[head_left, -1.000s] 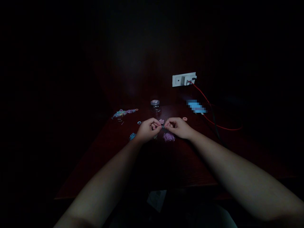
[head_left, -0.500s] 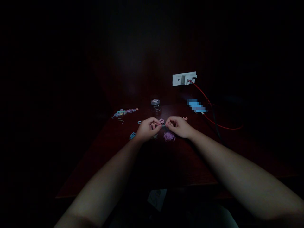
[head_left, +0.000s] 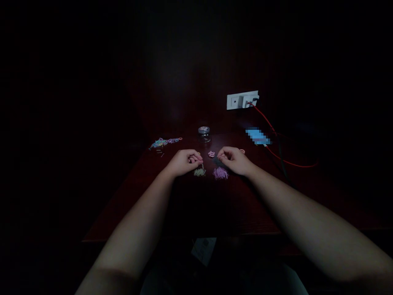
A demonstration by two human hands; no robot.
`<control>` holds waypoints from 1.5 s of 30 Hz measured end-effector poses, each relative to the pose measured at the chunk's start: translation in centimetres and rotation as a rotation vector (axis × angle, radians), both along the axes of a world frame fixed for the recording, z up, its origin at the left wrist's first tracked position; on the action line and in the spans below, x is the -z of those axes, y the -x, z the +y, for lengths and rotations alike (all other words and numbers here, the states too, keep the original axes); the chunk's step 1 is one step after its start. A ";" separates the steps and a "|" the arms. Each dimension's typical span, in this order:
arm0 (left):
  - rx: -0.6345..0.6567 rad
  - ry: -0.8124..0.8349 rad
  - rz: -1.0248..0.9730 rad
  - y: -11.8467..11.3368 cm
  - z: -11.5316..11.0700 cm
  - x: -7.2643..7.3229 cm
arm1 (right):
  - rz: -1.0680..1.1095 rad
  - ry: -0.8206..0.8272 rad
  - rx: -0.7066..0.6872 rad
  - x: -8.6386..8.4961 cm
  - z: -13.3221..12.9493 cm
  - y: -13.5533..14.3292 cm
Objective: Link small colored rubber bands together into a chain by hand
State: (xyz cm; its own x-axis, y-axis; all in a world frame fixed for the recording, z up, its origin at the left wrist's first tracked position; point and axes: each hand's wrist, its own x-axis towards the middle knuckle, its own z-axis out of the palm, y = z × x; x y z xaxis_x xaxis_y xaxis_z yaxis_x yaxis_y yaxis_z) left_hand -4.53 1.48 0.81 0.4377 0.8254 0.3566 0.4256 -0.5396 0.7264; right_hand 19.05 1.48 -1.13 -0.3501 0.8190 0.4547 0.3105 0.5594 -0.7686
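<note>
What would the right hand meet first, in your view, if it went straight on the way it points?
Probably the pink bands just beyond the right hand, though depth is unclear and it might pass above them.

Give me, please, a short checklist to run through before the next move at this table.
1. Left hand has a firm grip: cannot tell; a pale strip shows at its fingertips.
2. Right hand is free: cannot tell; its fingers are curled, with nothing clearly visible between them.
3. Pale green bands and purple bands are apart: ok, a gap separates the piles.
4. Pink bands are clear of both hands: ok, they lie between them.
5. Jar stands upright: ok, beyond the hands.
6. Lighting is even: not ok, the surroundings are very dark.
</note>
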 end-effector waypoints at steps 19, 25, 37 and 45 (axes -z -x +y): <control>0.056 0.047 0.267 0.9 0.8 0.8 | 0.017 0.021 -0.018 -0.4 -0.4 0.4; 0.030 0.041 0.303 0.9 0.7 0.6 | 0.036 0.020 -0.036 -0.3 -0.5 0.4; 0.017 0.037 0.299 1.0 0.8 0.9 | 0.083 0.036 -0.064 0.2 -0.2 0.6; -0.432 -0.099 -0.055 3.9 2.7 1.4 | 0.059 0.008 0.002 -0.4 -0.4 0.3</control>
State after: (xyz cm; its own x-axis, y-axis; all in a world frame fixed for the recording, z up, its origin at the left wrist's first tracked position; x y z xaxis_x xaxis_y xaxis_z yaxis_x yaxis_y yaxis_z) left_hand -8.43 4.22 -0.62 0.0387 0.8890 0.4562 0.5895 -0.3889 0.7079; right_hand 18.73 1.09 -0.72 -0.3207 0.8234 0.4681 0.2655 0.5525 -0.7901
